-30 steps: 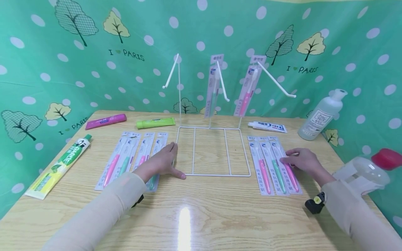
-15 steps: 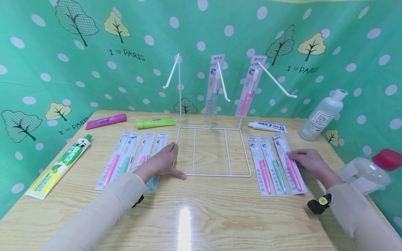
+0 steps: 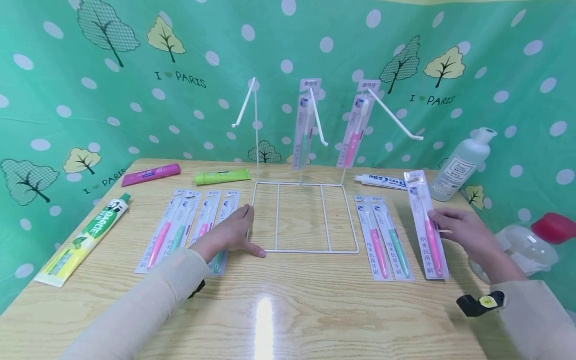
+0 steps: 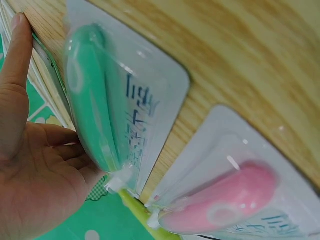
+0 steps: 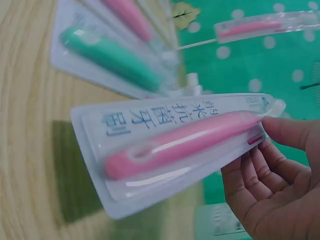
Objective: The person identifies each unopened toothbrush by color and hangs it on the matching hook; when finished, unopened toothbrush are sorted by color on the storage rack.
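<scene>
My right hand (image 3: 465, 232) pinches a pink toothbrush in a clear blister pack (image 3: 426, 225) by its right edge, thumb in front and fingers behind. The right wrist view shows this packaged pink toothbrush (image 5: 180, 145) tilted, its shadow on the wood below. My left hand (image 3: 231, 231) rests at the left front corner of a white wire display rack (image 3: 300, 251), thumb stretched along the front bar. Packaged toothbrushes hang on the rack's middle hook (image 3: 305, 125) and right hook (image 3: 357, 125); the left hook (image 3: 244, 102) bears none. Beside my left hand lies a green packaged toothbrush (image 4: 92, 95).
Two packs, pink (image 3: 374, 240) and green (image 3: 393, 240), lie right of the rack. Several packs (image 3: 168, 230) lie on the left. Toothpaste tubes (image 3: 85, 235) line the left and back. A pump-less bottle (image 3: 461, 165) and a red-capped jar (image 3: 524, 250) stand at right.
My right hand has taken the rightmost pink toothbrush pack from the row, lifted its top end and drawn it rightward. The left hand has stayed at the rack.
</scene>
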The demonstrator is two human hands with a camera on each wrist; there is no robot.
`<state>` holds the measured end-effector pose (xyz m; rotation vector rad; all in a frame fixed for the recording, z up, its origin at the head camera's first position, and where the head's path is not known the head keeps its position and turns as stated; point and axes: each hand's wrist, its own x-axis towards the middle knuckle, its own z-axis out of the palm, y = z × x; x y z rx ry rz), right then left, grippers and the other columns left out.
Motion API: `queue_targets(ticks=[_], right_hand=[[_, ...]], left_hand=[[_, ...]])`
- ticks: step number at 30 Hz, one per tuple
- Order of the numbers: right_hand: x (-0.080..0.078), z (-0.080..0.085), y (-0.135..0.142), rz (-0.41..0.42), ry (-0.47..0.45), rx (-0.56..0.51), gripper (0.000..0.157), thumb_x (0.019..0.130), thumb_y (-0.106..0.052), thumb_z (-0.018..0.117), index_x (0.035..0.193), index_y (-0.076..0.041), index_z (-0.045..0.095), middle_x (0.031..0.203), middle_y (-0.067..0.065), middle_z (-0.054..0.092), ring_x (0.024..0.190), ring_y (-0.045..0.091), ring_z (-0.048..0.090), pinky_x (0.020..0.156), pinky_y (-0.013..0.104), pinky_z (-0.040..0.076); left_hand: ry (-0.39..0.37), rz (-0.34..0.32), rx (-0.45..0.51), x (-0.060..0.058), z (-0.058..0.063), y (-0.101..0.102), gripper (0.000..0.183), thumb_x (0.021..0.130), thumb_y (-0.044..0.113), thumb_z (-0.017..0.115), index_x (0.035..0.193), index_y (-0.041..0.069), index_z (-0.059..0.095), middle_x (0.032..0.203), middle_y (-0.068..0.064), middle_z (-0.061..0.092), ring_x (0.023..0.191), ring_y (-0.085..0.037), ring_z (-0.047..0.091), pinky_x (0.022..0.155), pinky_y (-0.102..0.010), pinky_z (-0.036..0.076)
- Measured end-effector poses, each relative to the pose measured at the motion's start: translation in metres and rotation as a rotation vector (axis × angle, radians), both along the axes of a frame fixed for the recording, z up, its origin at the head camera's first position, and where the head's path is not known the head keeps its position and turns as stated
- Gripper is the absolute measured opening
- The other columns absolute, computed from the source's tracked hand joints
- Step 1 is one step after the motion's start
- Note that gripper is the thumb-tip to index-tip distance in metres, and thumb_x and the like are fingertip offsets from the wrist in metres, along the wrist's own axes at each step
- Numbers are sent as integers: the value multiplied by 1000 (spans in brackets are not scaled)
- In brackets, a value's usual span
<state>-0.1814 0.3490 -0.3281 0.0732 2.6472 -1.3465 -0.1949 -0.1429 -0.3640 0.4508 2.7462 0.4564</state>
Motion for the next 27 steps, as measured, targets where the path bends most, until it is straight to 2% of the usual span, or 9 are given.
queue_targets(ticks=[3,5,9,14,18,23,27], right_hand=[[6,11,1,1,44,-54,58,91,-44,48,126,2,44,100,-10,57,85,1,60,74,17,50],[9,19,0,4,73,-94,48,92,-40,49,121,-3,47,97,-14,57,84,2,61,72,15,49],[17,35,-8,16,142,-145,30,92,-32,51,111,-9,54,98,-11,58,84,4,61,71,15,50],[27,52,-20,46,239,-309,20,92,-19,53,108,-8,58,100,-3,59,85,8,61,72,17,51],[36,65,-32,145,319,-499,18,92,-5,50,108,1,55,103,6,56,85,12,61,74,18,51],[42,76,-47,322,416,-736,21,92,10,38,108,11,51,104,14,54,87,19,61,79,24,51],[43,80,-58,457,438,-897,28,91,18,28,110,16,49,107,18,53,91,25,60,82,28,50]], left_hand=[[2,1,4,0,-1,-1,130,55,64,73,142,-6,7,148,-24,4,135,-36,7,110,-45,14],[4,2,5,-1,-1,-1,131,54,65,73,142,-6,7,148,-24,4,135,-36,7,110,-45,14],[9,0,1,-1,-1,-2,132,53,66,72,142,-6,8,148,-25,5,135,-37,8,109,-45,14],[15,-9,-2,-1,-2,-1,131,54,66,72,142,-7,8,148,-25,5,135,-36,8,110,-45,14],[11,-8,1,-1,-2,-1,130,55,65,72,142,-6,8,148,-24,5,135,-36,8,110,-44,14],[10,-2,2,0,-1,-1,130,54,65,73,142,-6,8,148,-24,5,135,-36,7,109,-45,14],[8,2,4,0,0,-1,130,54,64,73,142,-6,8,148,-24,5,135,-36,7,110,-44,14]])
